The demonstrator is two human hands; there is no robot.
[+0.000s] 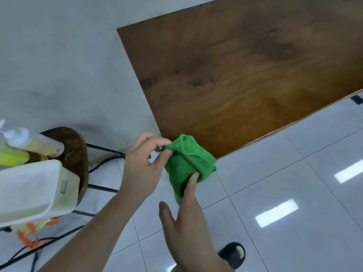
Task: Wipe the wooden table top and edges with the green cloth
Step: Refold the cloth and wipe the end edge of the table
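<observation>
A folded green cloth point(186, 163) hangs in the air just off the near corner of the wooden table top point(245, 71). My left hand point(143, 165) pinches the cloth's upper left edge between thumb and fingers. My right hand point(188, 211) comes up from below, its fingers under and against the cloth's lower part with the thumb spread out to the left. The cloth overlaps the table's corner in view; I cannot tell whether it touches the wood.
A dark round stool point(72, 150) at the left carries white plastic containers point(35, 189) and a spray bottle point(17, 138). Black cables point(104, 161) run over the glossy white floor tiles point(284, 173). A black sandal point(233, 254) shows at the bottom. A grey wall point(59, 55) stands behind the table.
</observation>
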